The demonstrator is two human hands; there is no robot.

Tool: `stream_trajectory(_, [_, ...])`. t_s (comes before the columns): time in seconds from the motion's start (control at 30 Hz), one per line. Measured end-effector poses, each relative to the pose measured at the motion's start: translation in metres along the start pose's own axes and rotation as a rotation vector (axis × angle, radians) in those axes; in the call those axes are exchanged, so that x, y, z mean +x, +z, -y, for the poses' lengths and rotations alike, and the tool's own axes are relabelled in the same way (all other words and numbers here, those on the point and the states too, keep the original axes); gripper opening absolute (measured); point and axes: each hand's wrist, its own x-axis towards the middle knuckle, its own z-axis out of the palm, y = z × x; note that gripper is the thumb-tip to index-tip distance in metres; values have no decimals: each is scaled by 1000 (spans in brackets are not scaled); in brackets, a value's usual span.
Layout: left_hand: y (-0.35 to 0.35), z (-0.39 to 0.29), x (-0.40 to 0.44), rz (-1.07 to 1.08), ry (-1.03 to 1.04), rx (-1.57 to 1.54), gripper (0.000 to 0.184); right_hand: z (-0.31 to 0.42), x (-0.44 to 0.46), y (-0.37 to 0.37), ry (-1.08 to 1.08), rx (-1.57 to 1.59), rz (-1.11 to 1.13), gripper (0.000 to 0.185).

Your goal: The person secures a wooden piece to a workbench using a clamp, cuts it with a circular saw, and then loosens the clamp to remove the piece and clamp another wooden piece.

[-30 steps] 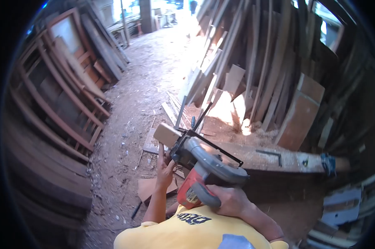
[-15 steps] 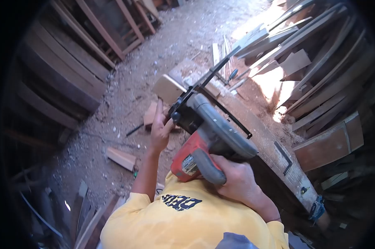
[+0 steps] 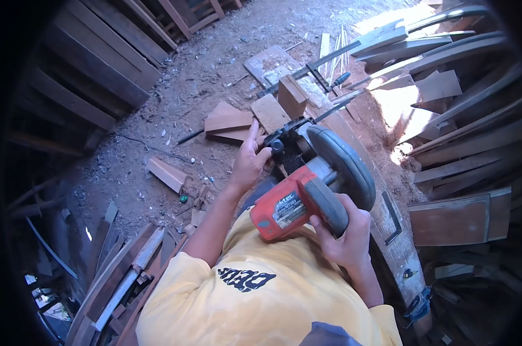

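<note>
My right hand (image 3: 344,236) is wrapped round the rear handle of a red and grey circular saw (image 3: 290,202), held in front of my yellow shirt. At the saw's front left edge, my left hand (image 3: 252,158) has its index finger stretched along a light wood piece (image 3: 269,112) and its thumb by a black knob (image 3: 277,145). The wood piece lies against the saw's black base. An upright wood block (image 3: 292,95) stands just beyond it, beside a long bar clamp (image 3: 313,68). The saw's blade is hidden.
A long workbench plank (image 3: 396,254) runs to the lower right, bearing a black metal square (image 3: 392,216) and a blue clamp (image 3: 419,304). Boards lean at right and upper left. Wood offcuts (image 3: 167,174) lie on the dusty ground, with a wood pile (image 3: 122,282) at lower left.
The view has swung down and round. The saw now sits more upright and lower right of the wood piece, with the upright block and bar clamp in sight. Both hands keep their places on it.
</note>
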Motion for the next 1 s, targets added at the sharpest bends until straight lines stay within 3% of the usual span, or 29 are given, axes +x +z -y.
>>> stream_trajectory(0.3, [21,4,30,-71,2,26,84,-19,29,-14,-44,-51,-36,26])
stream_trajectory(0.77, [3,-6,62,-42,-141,87,82,-16,74,-17,152,47,59,30])
stream_trajectory(1.0, [0,0,66,-62,-108,104,82,-16,78,-21,187,106,111,32])
